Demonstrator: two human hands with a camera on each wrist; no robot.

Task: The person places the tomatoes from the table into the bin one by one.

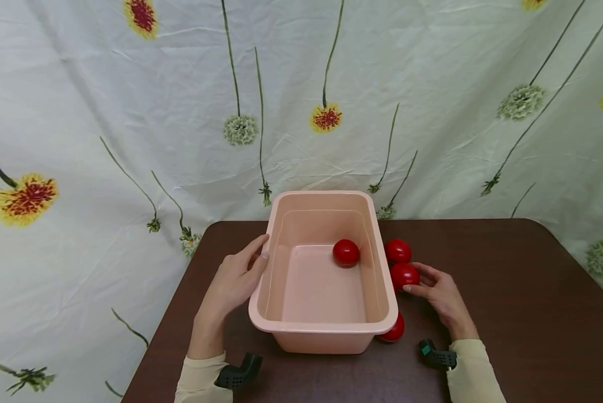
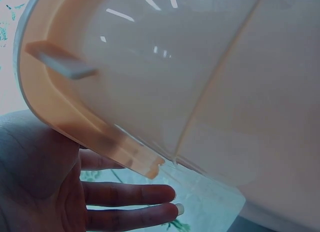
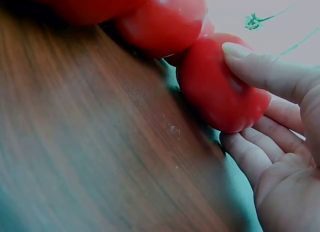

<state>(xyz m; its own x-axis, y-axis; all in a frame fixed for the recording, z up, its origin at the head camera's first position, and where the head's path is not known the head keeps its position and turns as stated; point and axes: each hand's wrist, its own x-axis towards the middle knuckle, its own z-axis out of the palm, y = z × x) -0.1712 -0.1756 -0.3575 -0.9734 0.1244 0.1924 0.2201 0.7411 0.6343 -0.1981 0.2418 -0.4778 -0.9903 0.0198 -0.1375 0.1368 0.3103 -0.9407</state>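
A pink plastic tub (image 1: 326, 327) stands on the table with one red tomato (image 1: 345, 253) inside. My left hand (image 1: 236, 280) touches the tub's left rim; in the left wrist view several fingers (image 2: 127, 194) reach out fairly straight beside the tub's outer wall (image 2: 150, 82), and the thumb is hidden there. Right of the tub, my right hand (image 1: 439, 294) holds a tomato (image 1: 404, 276) between thumb and fingers, as the right wrist view shows with the tomato (image 3: 215, 84). Another tomato (image 1: 398, 251) lies just behind it.
Near the tub's front right corner lies a partly hidden tomato (image 1: 393, 329). The dark brown table (image 1: 508, 280) extends to the right. A flower-printed white cloth (image 1: 432, 67) hangs behind the table. A black band (image 1: 436, 355) sits on the right wrist.
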